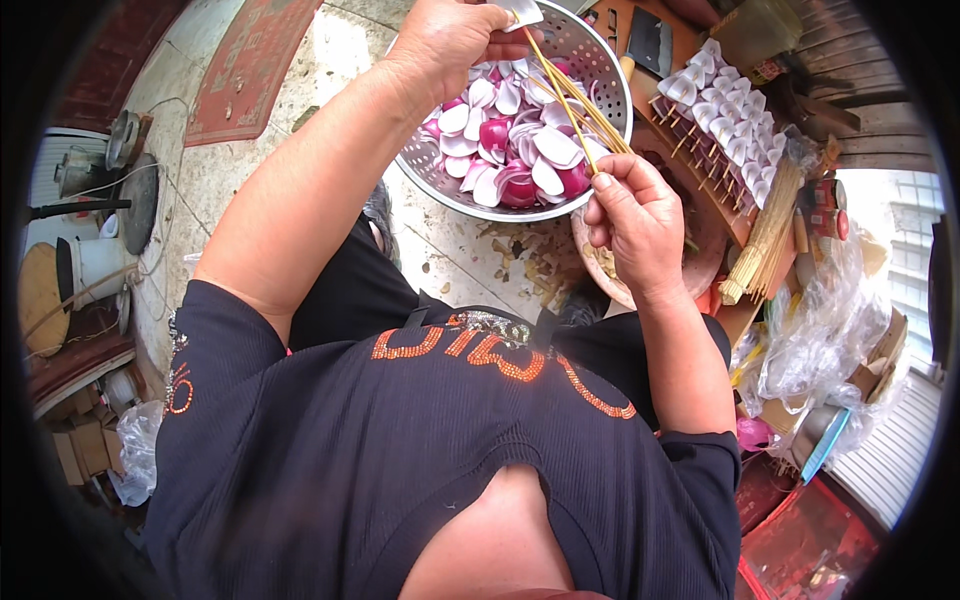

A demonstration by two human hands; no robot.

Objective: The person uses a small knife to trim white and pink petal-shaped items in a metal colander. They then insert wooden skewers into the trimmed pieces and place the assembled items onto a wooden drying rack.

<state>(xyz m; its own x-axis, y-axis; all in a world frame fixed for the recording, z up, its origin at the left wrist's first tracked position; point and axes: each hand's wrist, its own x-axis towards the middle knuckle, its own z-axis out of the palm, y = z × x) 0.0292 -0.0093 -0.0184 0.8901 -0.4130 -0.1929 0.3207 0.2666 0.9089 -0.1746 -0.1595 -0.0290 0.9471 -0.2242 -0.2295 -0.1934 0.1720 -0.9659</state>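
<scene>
Well to the left of the metal colander I see a red mat on the floor. My left hand is over the colander's far edge, fingers closed on a pale onion piece. Below it, inside the colander, lie loose white and purple onion slices. A thin wooden skewer slants across above them, its upper end at the onion piece; I cannot tell whether it has pierced it. At the colander's near right rim, my right hand pinches the skewer's lower end between thumb and fingers. More sticks run alongside; I cannot tell whether that hand grips them too. Right of the colander are a cleaver, then rows of skewered onion, and, farther right and nearer me, a bundle of bare skewers and crumpled clear plastic.
</scene>
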